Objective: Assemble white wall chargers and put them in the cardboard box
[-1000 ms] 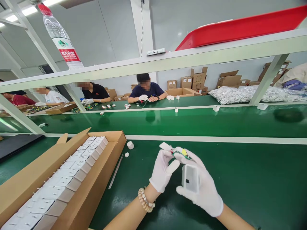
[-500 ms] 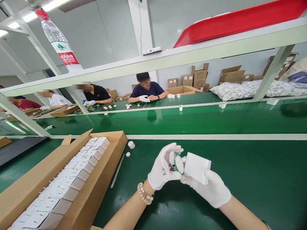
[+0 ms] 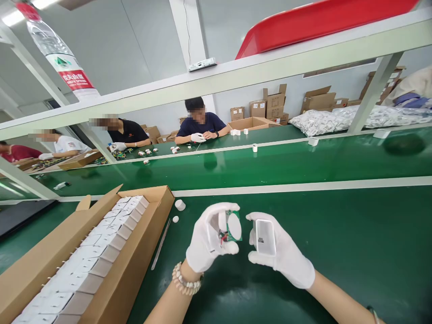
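My left hand [image 3: 205, 236], in a white glove, grips a green circuit board [image 3: 234, 226] with a white round disc on its face and red wires below. Part of a white casing shows behind the board, against the palm. In my gloved right hand [image 3: 281, 247] is a white plastic box-shaped housing [image 3: 266, 238], its hollow side facing me, with a small dark spot inside. A short gap separates the board and the housing. Both hands are above the green work surface [image 3: 354, 234].
Left of my hands stands a long cardboard box [image 3: 135, 252] filled with rows of white housings [image 3: 97, 252]. Beside it lie a thin white stick [image 3: 161, 245] and two small white caps [image 3: 180, 205]. Co-workers [image 3: 200, 123] sit across the green belt [image 3: 303, 162]. A shelf [image 3: 162, 92] crosses overhead.
My hands have moved apart, the left one leftward with the board. The right hand has turned the white housing so that its hollow side now faces me. The view has shifted slightly.
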The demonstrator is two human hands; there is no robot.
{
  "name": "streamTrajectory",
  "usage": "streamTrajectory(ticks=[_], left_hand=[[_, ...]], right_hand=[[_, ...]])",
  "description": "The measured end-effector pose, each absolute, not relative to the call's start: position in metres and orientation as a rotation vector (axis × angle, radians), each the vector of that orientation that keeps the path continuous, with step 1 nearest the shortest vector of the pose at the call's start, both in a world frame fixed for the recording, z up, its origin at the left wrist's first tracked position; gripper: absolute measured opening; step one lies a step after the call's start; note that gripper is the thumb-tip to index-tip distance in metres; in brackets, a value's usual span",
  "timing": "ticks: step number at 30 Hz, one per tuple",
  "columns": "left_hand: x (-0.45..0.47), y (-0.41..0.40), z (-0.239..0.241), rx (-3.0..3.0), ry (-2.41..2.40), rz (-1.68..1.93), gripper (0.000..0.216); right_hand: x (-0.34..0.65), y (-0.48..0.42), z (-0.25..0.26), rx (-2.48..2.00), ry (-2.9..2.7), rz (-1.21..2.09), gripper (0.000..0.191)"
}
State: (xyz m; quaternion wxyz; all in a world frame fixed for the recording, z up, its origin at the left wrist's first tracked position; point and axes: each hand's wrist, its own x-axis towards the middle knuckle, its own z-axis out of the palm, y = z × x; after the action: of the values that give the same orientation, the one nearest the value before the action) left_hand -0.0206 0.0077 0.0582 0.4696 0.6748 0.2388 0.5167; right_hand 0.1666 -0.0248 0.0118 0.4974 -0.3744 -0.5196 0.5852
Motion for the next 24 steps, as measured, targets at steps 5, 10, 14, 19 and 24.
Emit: streamTrajectory(ticks=[5,10,14,19,24], left_hand=[[-0.014,-0.005,0.057,1.853,0.603,1.100,0.066],[-0.008,-0.009,0.054,1.858,0.656,1.039,0.055],[-0.004,-0.009,0.056,1.840,0.668,1.008,0.047],[-0.003,-0.006,0.057,1.783,0.667,0.964,0.044],[-0.004,-0.003,0.055,1.633,0.730,1.076,0.027]], right_hand=[[0.155,-0.022,-0.006,-0.753,-1.149,1.380,0.058],[0.151,-0.022,-0.015,-0.667,-1.004,1.533,0.039],[0.150,-0.023,-0.015,-0.700,-0.947,1.586,0.040],[0.149,-0.020,-0.021,-0.698,-1.146,1.403,0.054],[0.148,-0.019,-0.021,-0.666,-1.195,1.319,0.044]])
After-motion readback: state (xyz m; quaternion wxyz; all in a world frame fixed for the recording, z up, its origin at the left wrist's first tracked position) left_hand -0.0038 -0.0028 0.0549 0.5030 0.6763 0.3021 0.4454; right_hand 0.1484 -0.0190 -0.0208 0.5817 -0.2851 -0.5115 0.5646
